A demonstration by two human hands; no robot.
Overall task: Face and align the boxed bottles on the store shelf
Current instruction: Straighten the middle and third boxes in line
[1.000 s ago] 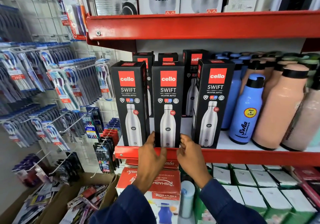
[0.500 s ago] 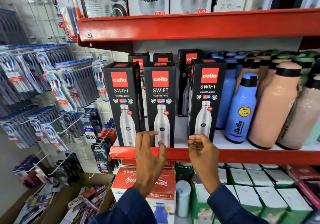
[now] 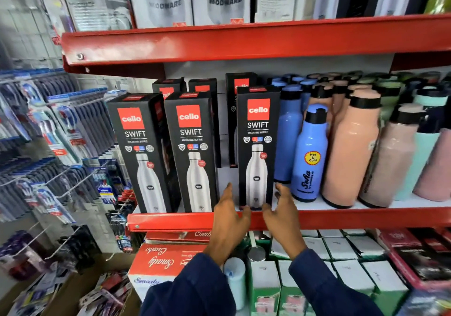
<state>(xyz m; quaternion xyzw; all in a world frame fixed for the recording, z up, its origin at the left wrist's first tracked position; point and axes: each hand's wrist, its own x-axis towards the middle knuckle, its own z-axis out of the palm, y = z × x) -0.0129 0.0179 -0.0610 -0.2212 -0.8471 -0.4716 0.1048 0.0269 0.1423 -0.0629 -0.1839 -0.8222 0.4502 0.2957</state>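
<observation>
Reaching for the right-hand Cello box (image 3: 258,149), I have both hands at its base, where it stands upright at the front lip of the red shelf (image 3: 366,216). My left hand (image 3: 229,214) is spread against the box's lower left side, thumb curled toward the bottom front edge; my right hand (image 3: 280,209) mirrors it on the lower right side, fingers open. Neither hand is closed, and I cannot tell whether the palms press the cardboard or only flank it. Left of this box, past a clear gap, the middle Cello box (image 3: 192,152) stands facing front, and the left Cello box (image 3: 140,154) stands just beside that one, angled slightly. Right of the box between my hands, a blue Hot & Cold bottle (image 3: 310,154) stands close by, with peach bottles (image 3: 351,149) beyond it.
</observation>
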